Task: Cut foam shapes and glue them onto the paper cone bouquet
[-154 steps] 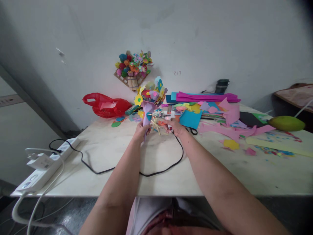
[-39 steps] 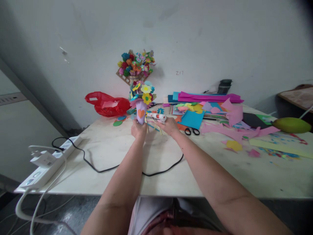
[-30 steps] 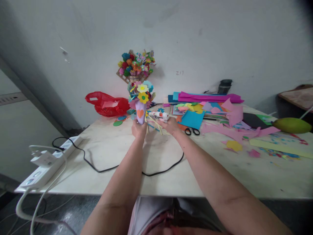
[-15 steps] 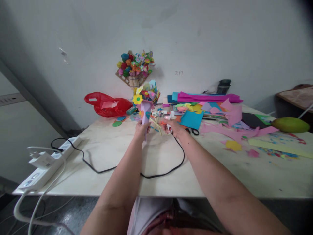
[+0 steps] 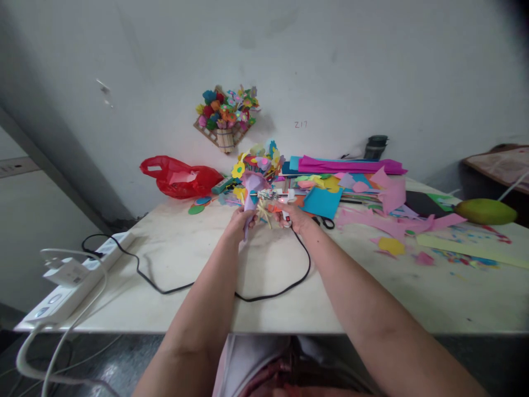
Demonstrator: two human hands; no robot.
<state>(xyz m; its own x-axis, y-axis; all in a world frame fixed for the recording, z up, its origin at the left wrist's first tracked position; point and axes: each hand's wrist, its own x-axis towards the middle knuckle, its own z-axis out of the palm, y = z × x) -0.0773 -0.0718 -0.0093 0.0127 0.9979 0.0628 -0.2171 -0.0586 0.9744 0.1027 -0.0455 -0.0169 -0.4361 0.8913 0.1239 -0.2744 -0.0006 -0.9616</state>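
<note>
My left hand [image 5: 238, 222] is closed round the lilac paper cone [image 5: 250, 194] of a paper flower bouquet [image 5: 259, 163], which leans to the right above the table. My right hand [image 5: 294, 216] grips a white glue gun [image 5: 278, 195] whose nozzle points left at the cone's upper part. The gun's black cord [image 5: 231, 286] loops over the table toward me. Pale yellow paper strips [image 5: 263, 212] hang between the two hands.
A white power strip [image 5: 74, 286] with a plugged adapter lies at the left edge. A red plastic bag [image 5: 178, 177], scissors [image 5: 324, 221], coloured paper sheets [image 5: 347, 164] and scraps [image 5: 392, 220] cover the far side. A second flower bouquet [image 5: 226, 114] leans on the wall. A green fruit [image 5: 484, 210] lies far right.
The bouquet stood upright a second ago; my left hand has tilted it to the right and lowered it. My right hand has brought the glue gun's nozzle up to the cone.
</note>
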